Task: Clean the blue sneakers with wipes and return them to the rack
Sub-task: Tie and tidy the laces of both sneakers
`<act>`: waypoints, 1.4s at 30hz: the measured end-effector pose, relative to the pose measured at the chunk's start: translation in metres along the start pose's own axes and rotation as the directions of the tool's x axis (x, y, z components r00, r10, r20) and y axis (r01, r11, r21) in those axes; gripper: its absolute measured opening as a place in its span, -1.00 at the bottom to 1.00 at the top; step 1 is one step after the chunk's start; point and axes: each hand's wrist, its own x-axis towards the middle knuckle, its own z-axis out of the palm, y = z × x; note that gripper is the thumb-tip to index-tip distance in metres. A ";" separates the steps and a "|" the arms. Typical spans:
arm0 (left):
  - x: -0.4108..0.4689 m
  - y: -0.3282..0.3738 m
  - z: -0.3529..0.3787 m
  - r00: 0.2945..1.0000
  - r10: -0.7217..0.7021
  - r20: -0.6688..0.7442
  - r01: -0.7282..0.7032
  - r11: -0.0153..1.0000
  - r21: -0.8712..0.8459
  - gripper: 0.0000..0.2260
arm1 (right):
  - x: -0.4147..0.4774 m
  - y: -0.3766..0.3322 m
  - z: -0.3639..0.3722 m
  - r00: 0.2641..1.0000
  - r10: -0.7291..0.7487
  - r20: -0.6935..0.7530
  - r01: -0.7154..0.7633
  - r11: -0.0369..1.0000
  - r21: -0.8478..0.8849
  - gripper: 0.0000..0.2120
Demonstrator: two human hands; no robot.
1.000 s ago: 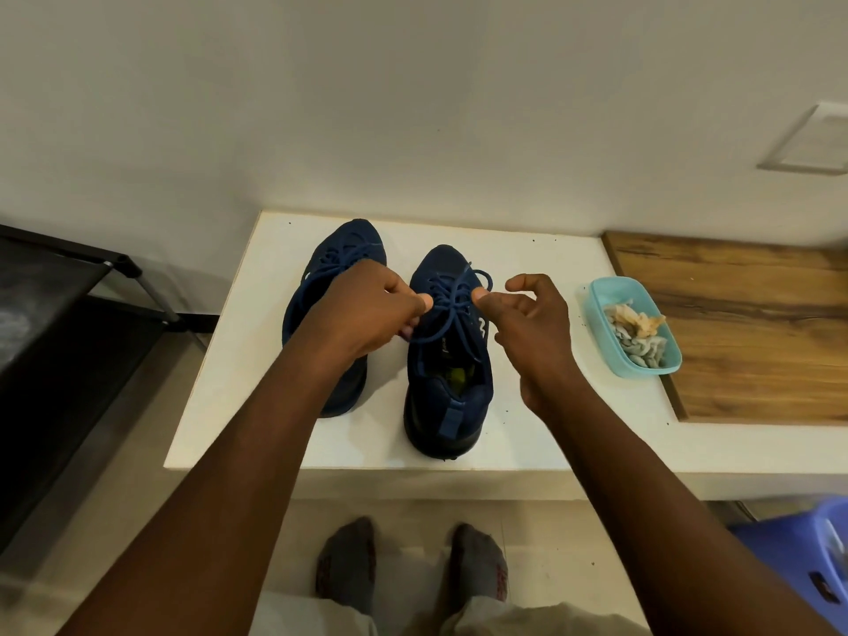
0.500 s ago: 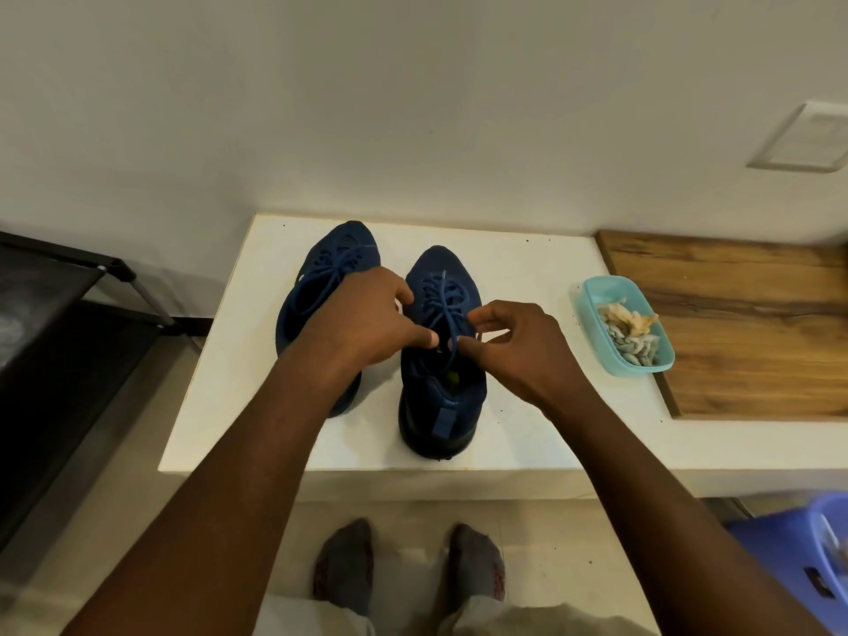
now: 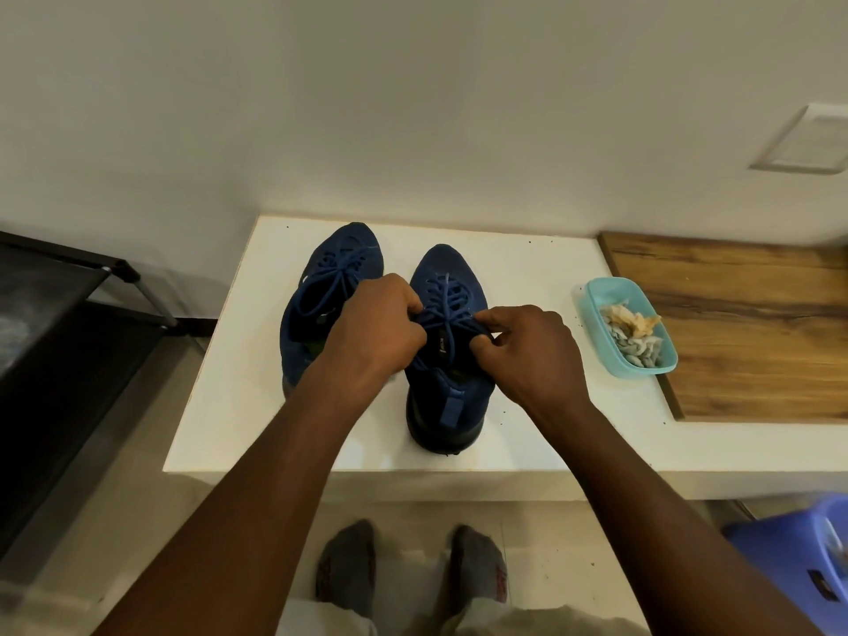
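Observation:
Two blue sneakers stand side by side on the white table (image 3: 527,277), toes toward the wall. The left sneaker (image 3: 335,268) is partly hidden by my left forearm. Over the right sneaker (image 3: 447,392) both my hands meet at the laces (image 3: 447,298). My left hand (image 3: 376,328) pinches the laces from the left. My right hand (image 3: 527,351) pinches them from the right, fingers curled over the tongue. A teal tub (image 3: 596,291) holding crumpled used wipes (image 3: 633,332) sits to the right.
A dark shoe rack (image 3: 59,342) with a metal frame stands at the left of the table. A wooden board (image 3: 752,332) covers the table's right part. A blue plastic bin (image 3: 798,571) is on the floor at lower right. My socked feet (image 3: 413,566) stand before the table.
My hands were apart, pulling the lace ends outward; they have come together over the right sneaker's tongue and now work the laces close to each other.

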 end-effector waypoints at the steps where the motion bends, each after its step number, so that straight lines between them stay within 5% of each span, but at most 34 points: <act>1: -0.001 0.001 0.000 1.000 -0.004 0.006 0.004 1.000 0.005 -0.93 | 0.000 0.001 0.000 1.000 0.000 0.011 0.000 1.000 -0.001 -0.79; 4: -0.002 0.004 -0.004 0.999 -0.006 0.051 0.006 1.000 0.000 -0.93 | 0.001 0.001 -0.001 0.999 0.014 0.048 -0.015 1.000 0.020 -0.75; 8: -0.005 0.005 -0.017 0.997 -0.038 0.072 0.045 0.994 -0.102 -0.64 | 0.000 0.003 -0.004 0.997 0.039 0.068 -0.043 0.997 0.059 -0.65; 16: -0.006 0.004 -0.013 0.980 -0.081 0.180 0.103 0.987 -0.120 -0.78 | 0.000 -0.003 -0.008 0.980 0.072 0.185 -0.081 0.996 0.043 -0.51; 28: -0.004 0.000 0.004 0.986 -0.111 0.123 0.126 0.985 -0.122 -0.78 | 0.000 -0.003 -0.007 0.976 0.122 0.179 -0.128 0.992 0.022 -0.65; 33: -0.004 0.003 0.001 0.989 -0.105 0.108 0.115 0.990 -0.085 -0.84 | -0.003 -0.001 -0.010 0.959 0.183 0.214 -0.215 0.967 0.137 -0.43; 35: -0.004 0.008 -0.010 0.991 -0.094 0.094 0.102 0.991 -0.084 -0.81 | -0.003 -0.002 -0.014 0.964 0.192 0.185 -0.226 0.956 0.185 -0.37; 39: -0.006 0.020 -0.039 0.999 -0.029 -0.037 0.025 0.994 -0.108 -0.65 | -0.005 -0.019 -0.025 0.998 0.055 -0.043 -0.043 0.968 0.248 -0.65; 42: -0.015 0.012 -0.048 0.992 -0.036 -0.124 0.026 0.996 -0.079 -0.74 | -0.009 -0.034 -0.027 0.995 -0.032 -0.098 0.056 0.965 0.256 -0.68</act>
